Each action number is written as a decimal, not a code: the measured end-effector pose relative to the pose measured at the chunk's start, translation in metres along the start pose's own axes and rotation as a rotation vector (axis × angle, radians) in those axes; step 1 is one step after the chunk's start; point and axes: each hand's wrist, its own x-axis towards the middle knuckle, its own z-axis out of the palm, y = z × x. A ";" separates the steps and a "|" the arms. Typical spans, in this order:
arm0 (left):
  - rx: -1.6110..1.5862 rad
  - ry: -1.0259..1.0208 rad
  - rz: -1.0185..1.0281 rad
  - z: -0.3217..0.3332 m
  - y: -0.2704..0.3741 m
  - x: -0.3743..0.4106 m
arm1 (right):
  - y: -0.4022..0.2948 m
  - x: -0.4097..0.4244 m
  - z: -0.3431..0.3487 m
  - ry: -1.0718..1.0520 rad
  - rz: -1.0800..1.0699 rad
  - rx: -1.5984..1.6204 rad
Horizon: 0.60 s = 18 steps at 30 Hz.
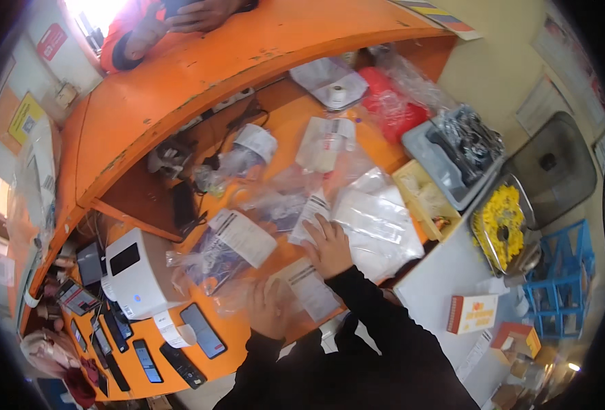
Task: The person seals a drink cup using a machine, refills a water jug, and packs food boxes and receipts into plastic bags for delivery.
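My right hand point(328, 246) lies with spread fingers on a printed paper slip point(310, 212) that rests on a clear plastic bag. Blurred, my left hand point(267, 310) is at the counter's near edge, beside another bag bearing a printed slip point(314, 289); whether it grips the plastic I cannot tell. Left of both hands, a third slip point(246, 238) lies on a knotted clear bag point(220, 261) with dark contents. A stack of clear plastic bags point(379, 220) sits right of my right hand. Farther back stands a bag with a slip and red print point(325, 146).
A white label printer point(143, 274) and several phones point(203, 330) occupy the left. On the right are a yellow wooden tray point(420, 200), a grey cutlery tray point(436, 159) and a metal pan of yellow food point(502, 225). Across the raised orange ledge point(220, 66), another person's hands point(195, 15) hold a dark device.
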 end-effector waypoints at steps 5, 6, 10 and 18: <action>-0.095 0.132 -0.012 -0.022 -0.019 0.020 | -0.018 0.031 0.066 -0.078 -0.011 -0.093; 0.023 0.158 -0.020 -0.029 -0.021 0.039 | -0.020 0.032 0.073 -0.103 -0.004 -0.109; 0.265 0.176 -0.158 -0.030 -0.054 0.075 | -0.015 0.024 0.084 -0.266 -0.039 -0.242; 0.288 0.082 -0.232 -0.013 -0.079 0.059 | -0.013 0.022 0.085 -0.312 -0.052 -0.231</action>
